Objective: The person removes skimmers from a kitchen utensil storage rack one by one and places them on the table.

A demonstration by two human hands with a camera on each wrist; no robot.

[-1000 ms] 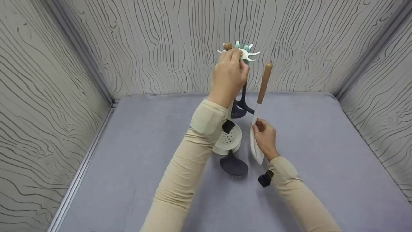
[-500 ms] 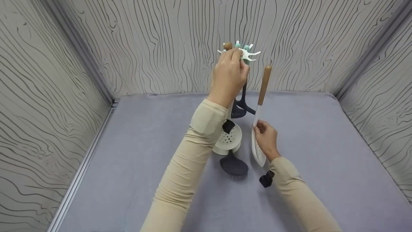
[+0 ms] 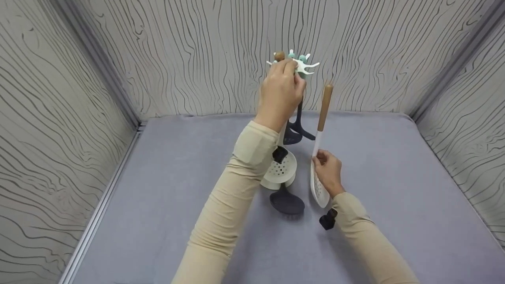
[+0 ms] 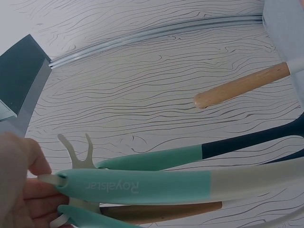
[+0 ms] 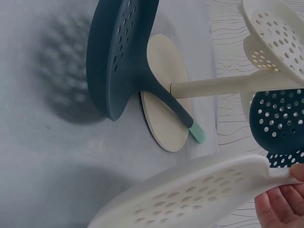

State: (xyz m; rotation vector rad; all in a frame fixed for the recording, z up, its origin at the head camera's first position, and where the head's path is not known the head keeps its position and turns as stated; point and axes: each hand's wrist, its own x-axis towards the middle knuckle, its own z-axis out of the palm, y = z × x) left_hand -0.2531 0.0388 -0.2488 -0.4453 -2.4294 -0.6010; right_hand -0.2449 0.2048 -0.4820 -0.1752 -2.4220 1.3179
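Observation:
My left hand grips the top of a utensil stand, beside its pale hooks. In the left wrist view, green-handled utensils hang at these fingers. My right hand pinches a white skimmer at its neck. The wooden handle points up, and the perforated head slants down, apart from the stand. A dark skimmer lies with its handle across the stand's round base, its head over the cloth.
A cream skimmer and dark perforated utensils hang around the stand's post. Grey cloth covers the table. Wood-patterned panels rise at the back and both sides. Each wrist carries a black camera.
My right hand has moved the white skimmer slightly right and nearer to me, away from the stand. The left hand stays in place at the stand's top.

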